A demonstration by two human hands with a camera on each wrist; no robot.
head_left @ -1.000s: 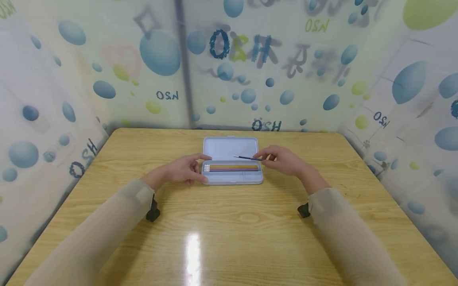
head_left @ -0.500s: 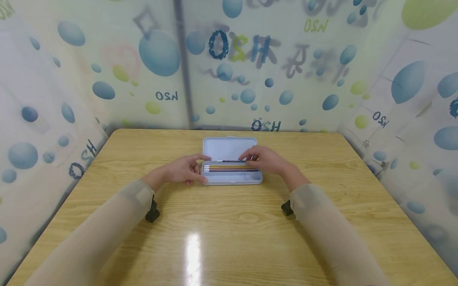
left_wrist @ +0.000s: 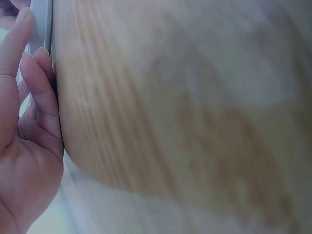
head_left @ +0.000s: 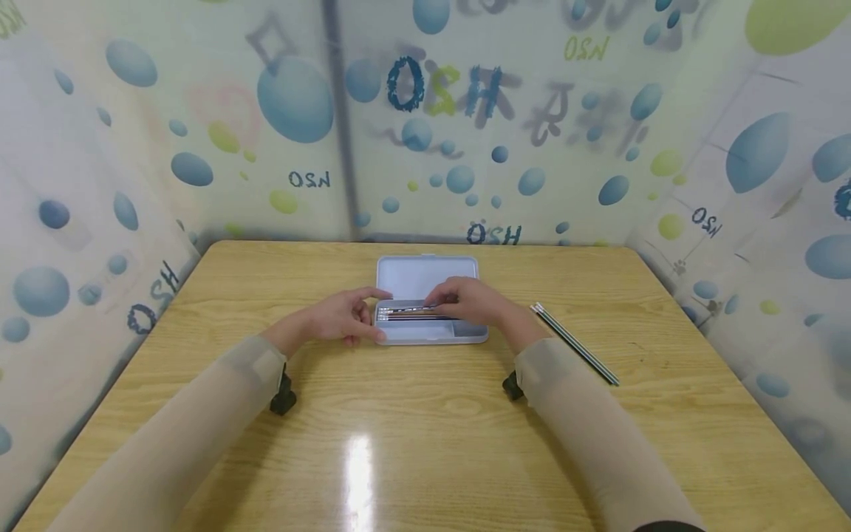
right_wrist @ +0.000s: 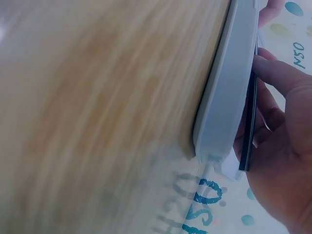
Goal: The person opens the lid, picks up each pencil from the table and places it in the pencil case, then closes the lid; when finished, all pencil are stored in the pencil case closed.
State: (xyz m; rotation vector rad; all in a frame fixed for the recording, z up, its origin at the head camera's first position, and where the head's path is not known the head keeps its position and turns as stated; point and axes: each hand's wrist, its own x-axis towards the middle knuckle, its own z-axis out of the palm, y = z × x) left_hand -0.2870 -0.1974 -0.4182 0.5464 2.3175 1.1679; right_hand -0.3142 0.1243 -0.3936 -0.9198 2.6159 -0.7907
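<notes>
The left end of the case (head_left: pixel 412 333) is gripped between the parted thumb and forefinger of the left hand (head_left: pixel 340 314). A dark pencil (right_wrist: pixel 250 117) is pinched by the right hand (head_left: pixel 475 300) over the case's long compartment, where more pencils (head_left: pixel 401 317) are laid. These are partly hidden by that hand. The lid (head_left: pixel 412 276) is turned back; two green pencils (head_left: pixel 575 344) are seen on the table (head_left: pixel 425 414), beside the right sleeve (head_left: pixel 592 421).
</notes>
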